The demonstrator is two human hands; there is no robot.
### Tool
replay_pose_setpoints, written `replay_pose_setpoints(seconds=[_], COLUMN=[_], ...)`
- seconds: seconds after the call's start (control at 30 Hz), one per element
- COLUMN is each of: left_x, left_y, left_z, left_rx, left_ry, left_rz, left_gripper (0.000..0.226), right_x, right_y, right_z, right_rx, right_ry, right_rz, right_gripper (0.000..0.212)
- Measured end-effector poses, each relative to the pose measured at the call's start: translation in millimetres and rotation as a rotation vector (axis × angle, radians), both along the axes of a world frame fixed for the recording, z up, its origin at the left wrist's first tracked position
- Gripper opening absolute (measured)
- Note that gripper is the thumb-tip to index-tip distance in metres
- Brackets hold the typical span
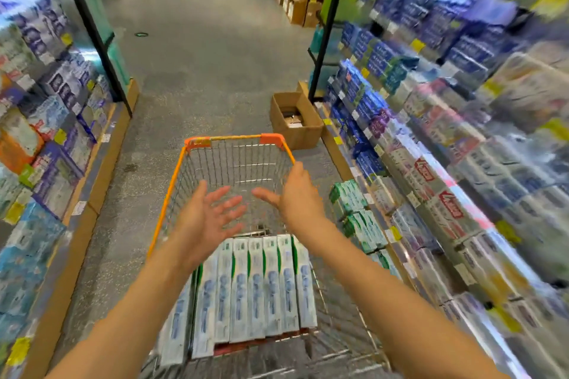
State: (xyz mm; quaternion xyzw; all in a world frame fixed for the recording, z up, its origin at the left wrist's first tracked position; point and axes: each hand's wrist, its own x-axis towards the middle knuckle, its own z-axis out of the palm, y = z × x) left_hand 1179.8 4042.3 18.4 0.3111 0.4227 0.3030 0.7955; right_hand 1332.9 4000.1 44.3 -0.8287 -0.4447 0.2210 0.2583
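Left hand (212,215) & right hand (297,194) hover, fingers released & empty, over orange-rimmed wire trolley (235,137) w/ white-blue toothpaste cartons (255,286) packed edge-on side by side, prob to save room

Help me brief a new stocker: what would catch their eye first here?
A wire shopping cart with an orange rim fills the aisle's middle, pale toothpaste boxes lined up at its near end. The left hand and right hand spread open over it. An open cardboard box sits on the floor by the right-hand shelves.

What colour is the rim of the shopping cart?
Orange, clearest in the head view along the cart rim.
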Motion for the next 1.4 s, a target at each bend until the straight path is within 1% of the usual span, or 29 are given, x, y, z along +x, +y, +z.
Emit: replay_pose_setpoints(seconds=[0.07, 0.13, 0.17, 0.23, 0.3, 0.37, 0.43, 0.5, 0.63, 0.73, 0.8, 0.93, 1.07, 1.13, 1.2, 1.23, 1.3, 1.33, 1.4], left_x=[40, 84, 109, 162, 220, 278, 328, 366, 413, 435, 448, 477, 516, 542, 559, 567, 582, 591, 609], left_y=[-15, -34, -45, -72, -105, -144, -186, -220, -251, -253, -248, -226, -193, -173, -156, -147, -128, -117, -101], left_z=[20, 33, 38, 45, 44, 32, 18, 7, -28, -56, -72, -106, -157, -198, -244, -271, -334, -368, -436], left_rx=[0.173, 0.297, 0.332, 0.403, 0.510, 0.617, 0.816, 0.994, 1.193, 1.347, 1.395, 1.433, 1.450, 1.448, 1.393, 1.380, 1.385, 1.408, 1.513], left_ry=[0.067, 0.112, 0.121, 0.151, 0.202, 0.257, 0.332, 0.415, 0.607, 0.845, 0.973, 1.096, 1.183, 1.221, 1.269, 1.307, 1.352, 1.339, 1.278], left_rz=[-0.105, -0.205, -0.245, -0.321, -0.425, -0.527, -0.628, -0.723, -0.872, -1.003, -1.083, -1.148, -1.221, -1.253, -1.375, -1.451, -1.542, -1.604, -1.736], left_gripper=[0.043, 0.038, 0.036, 0.034, 0.032, 0.027, 0.025, 0.031, 0.039, 0.049, 0.051, 0.050, 0.048, 0.048, 0.052, 0.054, 0.053, 0.052, 0.052], right_x=[45, 90, 114, 159, 204, 247, 290, 324, 373, 401, 416, 450, 496, 523, 543, 550, 562, 569, 579], right_y=[-41, -88, -112, -166, -226, -286, -342, -388, -440, -447, -440, -409, -368, -341, -317, -304, -281, -270, -254], right_z=[32, 48, 51, 54, 48, 36, 23, 12, -6, -29, -49, -95, -149, -190, -242, -273, -334, -369, -449], right_rx=[-0.002, -0.015, -0.028, -0.021, -0.010, -0.067, -0.164, -0.234, -0.234, -0.283, -0.321, -0.383, -0.473, -0.487, -0.473, -0.452, -0.421, -0.431, -0.484], right_ry=[-0.194, -0.330, -0.371, -0.390, -0.391, -0.398, -0.419, -0.416, -0.364, -0.329, -0.285, -0.153, -0.089, -0.034, 0.051, 0.108, 0.220, 0.262, 0.318], right_rz=[-0.007, -0.070, -0.109, -0.190, -0.279, -0.365, -0.421, -0.460, -0.489, -0.476, -0.454, -0.389, -0.353, -0.312, -0.288, -0.283, -0.354, -0.382, -0.370], right_gripper=[0.083, 0.080, 0.082, 0.086, 0.082, 0.077, 0.079, 0.079, 0.074, 0.069, 0.068, 0.081, 0.078, 0.068, 0.043, 0.034, 0.038, 0.045, 0.054])
